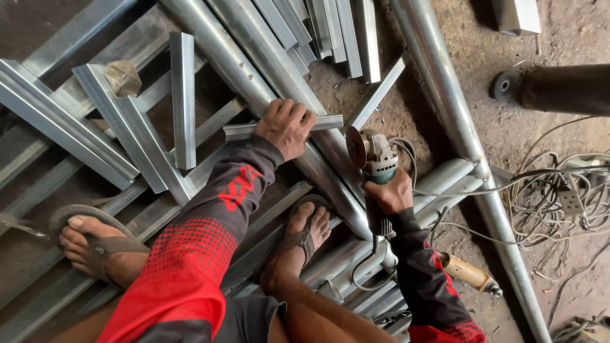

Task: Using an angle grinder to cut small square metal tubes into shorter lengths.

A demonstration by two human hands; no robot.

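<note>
We have our left hand [287,126] clamped over a short steel channel piece [244,131] lying across the big round pipe [254,70], and our right hand [389,190] closed tight on the angle grinder [372,154], disc just beside the channel's end. The risk: that disc could kick toward knuckles, or toward 2 sandalled feet nearby.
</note>
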